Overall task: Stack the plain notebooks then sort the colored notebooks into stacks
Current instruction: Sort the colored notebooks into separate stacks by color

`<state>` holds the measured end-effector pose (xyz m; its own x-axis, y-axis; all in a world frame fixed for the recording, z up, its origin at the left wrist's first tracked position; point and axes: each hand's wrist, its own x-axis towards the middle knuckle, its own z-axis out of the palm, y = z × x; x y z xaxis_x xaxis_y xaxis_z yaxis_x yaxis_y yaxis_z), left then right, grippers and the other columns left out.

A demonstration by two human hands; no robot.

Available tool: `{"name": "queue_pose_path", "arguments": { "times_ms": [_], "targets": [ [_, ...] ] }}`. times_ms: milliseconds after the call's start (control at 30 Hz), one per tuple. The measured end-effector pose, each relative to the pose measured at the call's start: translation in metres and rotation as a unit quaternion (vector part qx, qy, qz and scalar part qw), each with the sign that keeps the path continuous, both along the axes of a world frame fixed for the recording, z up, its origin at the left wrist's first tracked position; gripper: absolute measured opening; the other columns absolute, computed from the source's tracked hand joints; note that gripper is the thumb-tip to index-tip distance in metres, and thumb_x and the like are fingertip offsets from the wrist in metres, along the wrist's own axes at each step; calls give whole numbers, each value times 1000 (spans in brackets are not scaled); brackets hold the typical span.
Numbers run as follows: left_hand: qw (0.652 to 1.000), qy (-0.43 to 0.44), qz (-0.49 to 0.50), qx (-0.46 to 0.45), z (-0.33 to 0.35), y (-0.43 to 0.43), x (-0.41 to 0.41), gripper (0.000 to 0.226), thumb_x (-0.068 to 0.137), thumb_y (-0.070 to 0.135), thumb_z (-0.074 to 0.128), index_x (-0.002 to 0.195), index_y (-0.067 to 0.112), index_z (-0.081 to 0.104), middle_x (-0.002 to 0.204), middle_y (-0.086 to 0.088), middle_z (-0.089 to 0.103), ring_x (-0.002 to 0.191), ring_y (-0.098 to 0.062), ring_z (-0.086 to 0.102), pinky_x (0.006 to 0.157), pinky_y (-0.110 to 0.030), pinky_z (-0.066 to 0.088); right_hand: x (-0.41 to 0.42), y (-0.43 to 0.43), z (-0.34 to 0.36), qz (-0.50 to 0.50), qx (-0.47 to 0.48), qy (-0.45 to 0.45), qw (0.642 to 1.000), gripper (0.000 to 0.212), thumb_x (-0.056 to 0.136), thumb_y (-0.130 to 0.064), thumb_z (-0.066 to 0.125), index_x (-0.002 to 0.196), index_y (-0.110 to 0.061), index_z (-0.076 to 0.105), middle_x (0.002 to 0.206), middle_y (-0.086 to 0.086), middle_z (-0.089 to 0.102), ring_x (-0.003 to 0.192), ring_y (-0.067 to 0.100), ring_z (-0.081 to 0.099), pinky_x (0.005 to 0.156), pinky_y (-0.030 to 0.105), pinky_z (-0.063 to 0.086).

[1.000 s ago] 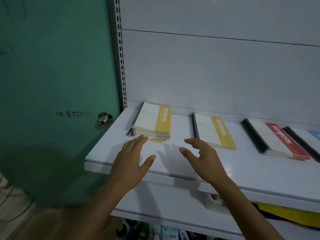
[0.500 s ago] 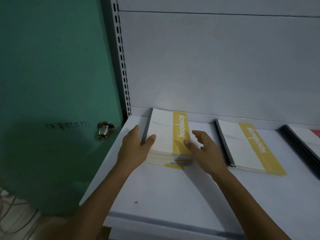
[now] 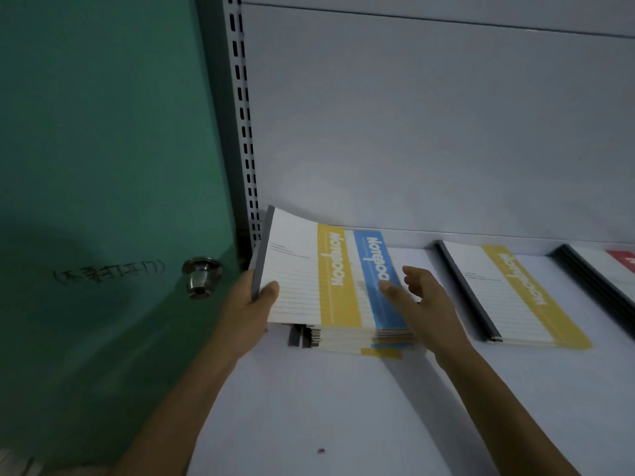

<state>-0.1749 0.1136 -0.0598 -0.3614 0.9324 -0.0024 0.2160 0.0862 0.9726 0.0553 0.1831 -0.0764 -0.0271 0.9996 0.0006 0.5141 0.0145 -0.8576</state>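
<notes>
The left hand pinches the top yellow-band notebook at its grey spine, thumb on the cover, and holds that side raised off the mixed pile at the left end of the shelf. The right hand is spread, with straight fingers touching the blue-band notebook just below. The raised cover bends a little, so these notebooks seem thin, light and flexible. I think the stiffer spine is the best place to grip, because the smooth covers may slide over each other. The front edge of the pile is uneven. Just to the right lies a yellow stack, and further right a red-band stack, partly out of view. The green door with its knob and the slotted upright stand close on the left, so there is little room on that side.
</notes>
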Motion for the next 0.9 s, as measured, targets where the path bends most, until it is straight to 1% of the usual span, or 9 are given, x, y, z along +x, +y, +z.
{"name": "queue_pose_path", "arguments": {
  "times_ms": [67, 133, 200, 300, 367, 467, 633, 767, 900],
  "targets": [
    [999, -25, 10, 22, 0, -8, -11, 16, 99, 13, 43, 112, 18, 50, 99, 3, 64, 64, -11, 60, 38, -12, 40, -10, -5, 2, -24, -14, -39, 999, 76, 77, -60, 65, 134, -13, 47, 133, 3, 54, 118, 18, 53, 87, 32, 44],
    [999, -30, 14, 36, 0, -14, -20, 16, 100, 15, 43, 114, 17, 50, 98, -2, 65, 43, -10, 52, 34, -15, 36, -18, -10, 4, -35, -6, -88, 996, 81, 59, -80, 61, 101, -11, 64, 103, 3, 69, 88, 18, 65, 74, 39, 52],
    [998, -37, 14, 43, -3, -18, -29, 15, 99, 18, 44, 112, 18, 52, 92, -5, 65, 39, -5, 44, 35, -17, 36, -21, -14, 3, -47, -9, -98, 994, 76, 54, -84, 57, 83, -14, 64, 82, 0, 70, 71, 16, 66, 67, 42, 55],
    [997, -67, -1, 48, -7, -23, -36, 15, 99, 21, 45, 111, 24, 53, 92, 1, 66, 57, -4, 55, 40, -18, 40, -24, -26, 10, -79, -18, -82, 993, 45, 75, -58, 68, 91, -17, 59, 91, -1, 66, 80, 17, 64, 73, 42, 55],
    [994, -87, -12, 59, -8, -25, -38, 16, 98, 21, 45, 111, 26, 53, 98, 3, 67, 69, -7, 62, 45, -20, 44, -24, -37, 13, -104, -5, -83, 991, 44, 75, -54, 71, 97, -20, 56, 95, 0, 63, 84, 18, 63, 73, 40, 54],
    [993, -83, -20, 86, -9, -27, -37, 18, 99, 16, 44, 115, 14, 52, 96, -4, 66, 54, -4, 60, 38, -13, 38, -20, -57, 10, -159, 43, -82, 983, 65, 64, -66, 67, 104, -16, 60, 100, 2, 63, 86, 20, 64, 69, 44, 56],
    [987, -84, -75, 117, -3, -34, -26, 18, 99, 14, 43, 115, 12, 51, 88, -2, 64, 47, -3, 52, 37, -12, 36, -11, -90, 15, -230, 88, 73, 966, 22, 91, -18, 62, 111, -12, 55, 104, 6, 64, 88, 20, 63, 67, 31, 51],
    [983, -79, -103, 130, 4, -38, -8, 13, 99, 16, 44, 108, 20, 52, 90, -1, 65, 53, -4, 56, 39, -13, 38, 4, -114, 23, -254, 116, 150, 948, 18, 93, -17, 59, 110, -16, 55, 96, 2, 63, 79, 13, 60, 60, 22, 47],
    [981, -68, -127, 131, 11, -45, 25, 14, 99, 18, 44, 98, 32, 49, 92, 8, 65, 63, -5, 62, 44, -15, 44, 34, -132, 28, -267, 137, 178, 937, 21, 93, -18, 59, 113, -16, 55, 94, 2, 63, 76, 13, 60, 59, 24, 47]
  ]
}}
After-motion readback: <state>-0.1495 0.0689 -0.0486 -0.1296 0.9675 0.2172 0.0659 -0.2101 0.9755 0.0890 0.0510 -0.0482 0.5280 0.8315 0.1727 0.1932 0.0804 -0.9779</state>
